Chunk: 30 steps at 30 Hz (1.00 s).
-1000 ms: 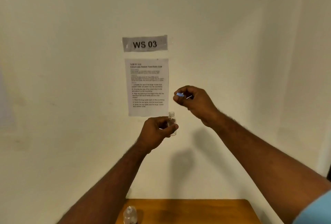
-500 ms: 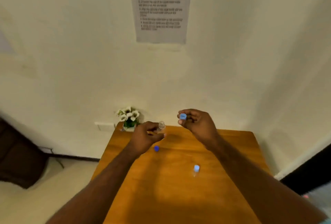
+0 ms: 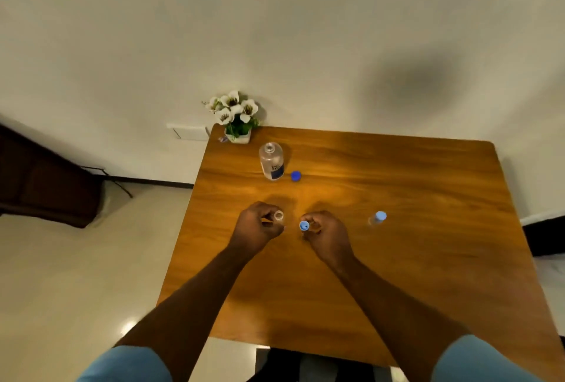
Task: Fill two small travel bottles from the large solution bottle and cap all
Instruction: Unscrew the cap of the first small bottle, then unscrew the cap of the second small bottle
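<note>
Two hands sit over the middle of the wooden table [image 3: 397, 259] as I watch from the head camera, both with fingers curled around something small. My left hand [image 3: 260, 230] grips an open travel bottle [image 3: 278, 216], its clear mouth showing just past the fingertips and pointing up toward the lens; the body of the bottle is mostly hidden inside the curled fingers, so I cannot tell how full it is. My right hand [image 3: 328, 233] pinches a light blue cap [image 3: 304, 225] between thumb and fingers, the cap sitting at the fingertips on the side facing the left hand, near the bottle mouth but apart from it. Off to the outer side of the right hand's fingers, well apart, a second travel bottle [image 3: 377, 218] stands on the table with a light blue cap on it. Beyond the fingertips of both hands, farther up the table, the large solution bottle [image 3: 271, 161] stands uncapped, and its dark blue cap [image 3: 295, 176] lies on the wood just beside its base. Past that, at the far corner against the wall, sits a small pot of white flowers [image 3: 235, 115]
</note>
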Tool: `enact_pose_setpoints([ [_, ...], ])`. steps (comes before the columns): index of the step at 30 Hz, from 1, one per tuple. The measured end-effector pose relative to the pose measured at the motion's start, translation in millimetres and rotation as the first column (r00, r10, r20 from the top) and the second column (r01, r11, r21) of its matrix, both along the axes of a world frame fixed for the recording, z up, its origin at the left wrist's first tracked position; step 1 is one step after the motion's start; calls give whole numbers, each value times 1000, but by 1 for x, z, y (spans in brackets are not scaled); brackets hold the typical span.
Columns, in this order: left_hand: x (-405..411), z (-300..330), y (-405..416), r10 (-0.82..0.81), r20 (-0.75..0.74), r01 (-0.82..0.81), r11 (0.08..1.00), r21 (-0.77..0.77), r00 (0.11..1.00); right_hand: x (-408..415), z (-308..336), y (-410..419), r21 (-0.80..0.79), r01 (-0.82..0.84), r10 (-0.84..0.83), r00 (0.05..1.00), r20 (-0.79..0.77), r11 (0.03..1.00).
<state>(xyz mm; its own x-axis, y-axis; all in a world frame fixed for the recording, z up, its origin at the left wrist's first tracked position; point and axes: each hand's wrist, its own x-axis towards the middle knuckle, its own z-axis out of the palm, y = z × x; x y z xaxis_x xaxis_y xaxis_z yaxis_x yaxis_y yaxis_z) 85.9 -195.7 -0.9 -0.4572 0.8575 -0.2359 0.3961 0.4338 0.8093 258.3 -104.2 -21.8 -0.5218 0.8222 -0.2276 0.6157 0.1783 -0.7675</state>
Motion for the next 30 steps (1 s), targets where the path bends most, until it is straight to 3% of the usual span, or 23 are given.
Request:
enact_pose_setpoints([
  [4, -14, -27, 1, -55, -45, 52, 996, -74, 997, -16, -31, -8, -11, -38, 39, 994, 104, 999],
  [12, -28, -53, 3, -105, -51, 95, 982, -164, 993, -30, -56, -4, -10, -47, 48, 984, 171, 999],
  [24, -29, -61, 7, -98, 72, 111, 970, -216, 993, -28, -55, -3, -38, -68, 75, 973, 219, 997],
  [27, -26, -48, 10, -141, -41, 130, 971, -203, 989, -11, -38, -2, -9, -82, 82, 981, 173, 997],
  [30, -12, -26, 22, -164, -154, 159, 986, -46, 974, 13, -13, 2, 102, -57, 48, 995, 89, 993],
])
